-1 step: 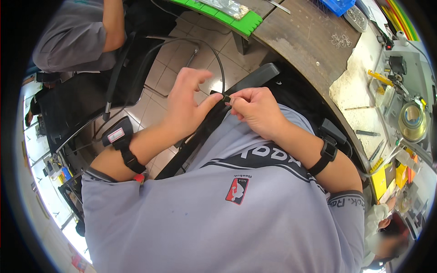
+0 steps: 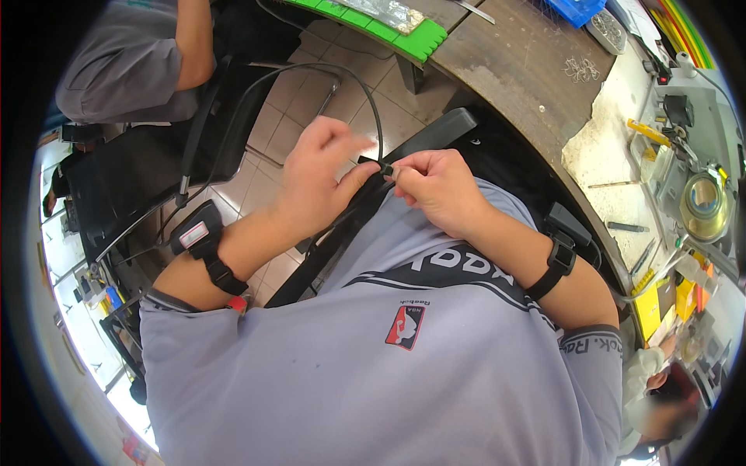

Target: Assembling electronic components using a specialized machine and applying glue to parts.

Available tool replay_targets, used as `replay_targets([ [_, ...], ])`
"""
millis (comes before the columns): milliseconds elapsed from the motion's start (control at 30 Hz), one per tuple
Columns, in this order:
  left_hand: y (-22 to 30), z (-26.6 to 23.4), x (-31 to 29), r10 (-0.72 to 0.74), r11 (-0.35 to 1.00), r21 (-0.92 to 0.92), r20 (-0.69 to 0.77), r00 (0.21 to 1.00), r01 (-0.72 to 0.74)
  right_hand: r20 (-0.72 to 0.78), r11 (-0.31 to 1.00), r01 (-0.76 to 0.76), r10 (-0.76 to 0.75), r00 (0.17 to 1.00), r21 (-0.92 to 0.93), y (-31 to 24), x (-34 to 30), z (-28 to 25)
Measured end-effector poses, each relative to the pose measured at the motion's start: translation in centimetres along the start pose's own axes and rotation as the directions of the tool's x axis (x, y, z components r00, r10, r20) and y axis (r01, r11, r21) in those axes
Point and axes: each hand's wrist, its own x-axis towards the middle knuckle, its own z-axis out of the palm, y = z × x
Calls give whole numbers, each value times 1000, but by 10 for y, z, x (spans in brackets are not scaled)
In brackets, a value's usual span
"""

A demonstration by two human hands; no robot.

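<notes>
Dipping slightly since a moment ago, the blurred fingers of the left hand (image 2: 315, 182) stand nearer to, but apart from, its thumb, leaving the small dark piece (image 2: 386, 168) between the hands, seemingly touched by that thumb, held mainly by the right hand (image 2: 443, 190), fingertips clamped on it.

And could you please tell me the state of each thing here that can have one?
Bare left hand: partly open, fingers blurred, thumb at the small dark piece.
Bare right hand: closed, pinching that piece.
Small dark piece: gripped, partly hidden.
Thin black cable: bent in an arch.
Black left-forearm strap: fastened.
Black right-forearm strap: fastened.
Thin silvery wires: heaped loosely on the brown tabletop.
</notes>
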Motion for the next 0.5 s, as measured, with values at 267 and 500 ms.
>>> replay_targets([
  [267,16,-19,30,280,939,109,314,907,-327,86,986,105,-94,992,-133,-5,-3,-4],
  [500,22,-23,27,-44,994,-73,388,921,79,53,983,141,-135,989,-117,-5,-3,0],
])
